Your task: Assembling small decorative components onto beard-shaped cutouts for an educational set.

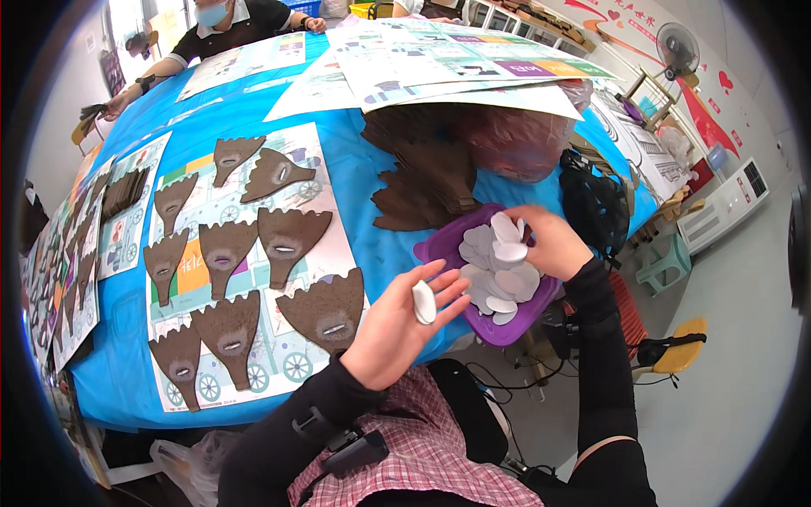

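My left hand (390, 325) is palm up with its fingers spread, and a small stack of white oval pieces (424, 302) rests on it. To its right, my right hand (553, 242) reaches over a purple plastic basket (500, 336) and pinches a few white oval pieces (508, 251). Many more white ovals (481, 245) fill the basket. Left of my hands, several brown fan-shaped pieces with jagged tops (228, 258) lie on a printed sheet (338, 228). Most show a pale patch with a white oval slit in the middle.
Brown pieces (422, 177) are heaped beyond the basket, beside a reddish plastic bag (524, 144) under large printed sheets (456, 63). A black bag (596, 203) lies on the right. Another person (236, 29) works across the blue-covered table (346, 160). More brown pieces (125, 193) lie at far left.
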`<state>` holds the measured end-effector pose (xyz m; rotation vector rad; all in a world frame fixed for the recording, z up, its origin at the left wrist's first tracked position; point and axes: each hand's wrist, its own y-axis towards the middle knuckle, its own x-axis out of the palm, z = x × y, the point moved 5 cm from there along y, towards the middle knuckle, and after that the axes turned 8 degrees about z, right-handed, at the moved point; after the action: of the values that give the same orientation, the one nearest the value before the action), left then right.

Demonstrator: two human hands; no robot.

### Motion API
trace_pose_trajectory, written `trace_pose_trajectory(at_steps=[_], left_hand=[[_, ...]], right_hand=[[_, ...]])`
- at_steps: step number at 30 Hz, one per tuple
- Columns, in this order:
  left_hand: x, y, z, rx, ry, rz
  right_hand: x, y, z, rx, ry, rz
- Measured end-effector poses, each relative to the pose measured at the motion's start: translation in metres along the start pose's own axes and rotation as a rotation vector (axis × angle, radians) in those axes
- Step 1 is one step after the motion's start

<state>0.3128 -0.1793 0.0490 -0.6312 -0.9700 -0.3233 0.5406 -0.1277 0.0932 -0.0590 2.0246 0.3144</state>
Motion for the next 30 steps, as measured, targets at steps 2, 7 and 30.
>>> trace_pose_trajectory(at_steps=[2,7,30], left_hand=[[0.008,0.000,-0.002,-0.020,-0.007,-0.044],[-0.006,-0.015,0.010,0.058,-0.008,-0.018],[-0.093,-0.133,0.033,0.809,2.045,0.167]], right_hand=[[0.003,-0.007,-0.001,-0.047,-0.160,0.015],[0.001,-0.020,-0.087,-0.373,-0.172,0.265],[0.151,-0.032,-0.157,0.053,0.505,0.249]])
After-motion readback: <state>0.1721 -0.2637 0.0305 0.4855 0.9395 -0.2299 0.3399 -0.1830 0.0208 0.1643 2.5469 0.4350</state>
